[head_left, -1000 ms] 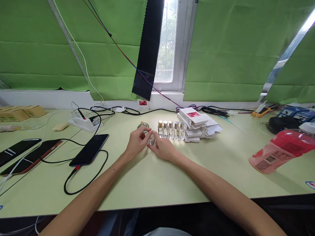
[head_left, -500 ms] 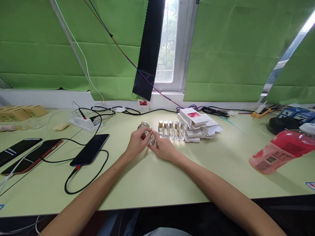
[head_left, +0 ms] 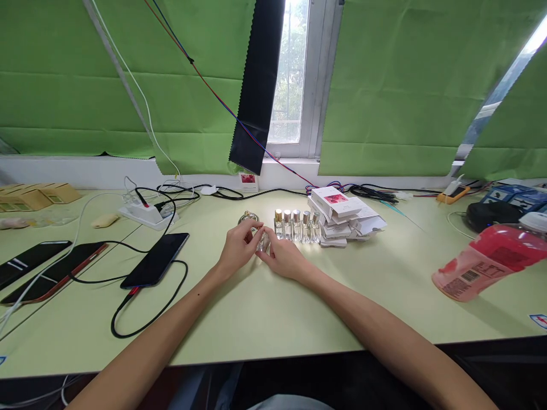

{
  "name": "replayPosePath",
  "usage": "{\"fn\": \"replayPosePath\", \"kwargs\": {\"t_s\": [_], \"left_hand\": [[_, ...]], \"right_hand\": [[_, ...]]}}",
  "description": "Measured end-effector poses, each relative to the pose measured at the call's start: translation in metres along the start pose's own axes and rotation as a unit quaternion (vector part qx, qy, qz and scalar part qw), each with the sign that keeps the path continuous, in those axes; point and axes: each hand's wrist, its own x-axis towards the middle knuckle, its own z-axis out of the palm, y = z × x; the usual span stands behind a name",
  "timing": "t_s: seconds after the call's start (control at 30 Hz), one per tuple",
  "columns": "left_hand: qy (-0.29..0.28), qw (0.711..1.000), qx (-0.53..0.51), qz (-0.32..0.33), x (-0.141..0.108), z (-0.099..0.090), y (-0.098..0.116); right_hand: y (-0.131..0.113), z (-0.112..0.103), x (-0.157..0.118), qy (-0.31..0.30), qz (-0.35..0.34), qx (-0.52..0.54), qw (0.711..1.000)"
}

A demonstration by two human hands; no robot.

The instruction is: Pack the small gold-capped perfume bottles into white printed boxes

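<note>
Near the middle of the pale green table, my left hand point(head_left: 237, 245) and my right hand point(head_left: 285, 256) meet around a small clear glass bottle point(head_left: 264, 244). Fingers of both hands close on it, and its top is partly hidden by them. Just behind my left hand lies a round, shiny metallic object point(head_left: 248, 216). To the right of the bottle, several small glass bottles point(head_left: 297, 226) with gold and silver caps stand in a row. Beside that row is a messy stack of white boxes point(head_left: 342, 213), the top one with a red picture.
Phones point(head_left: 156, 261) with cables lie at the left, near a white power strip point(head_left: 147, 215). A large pink bottle point(head_left: 487, 262) stands tilted in view at the right. Black cables point(head_left: 367, 192) run along the back, and cardboard boxes point(head_left: 38, 196) sit at the far left.
</note>
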Motion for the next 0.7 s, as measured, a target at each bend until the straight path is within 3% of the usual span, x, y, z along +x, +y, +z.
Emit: {"fn": "replayPosePath", "kwargs": {"t_s": [0.7], "left_hand": [[-0.007,1.000,-0.004,-0.015,-0.0004,-0.0002,0.0030]], "right_hand": [[-0.0001,0.0000,-0.0002,0.001,0.002,-0.005,1.000]]}}
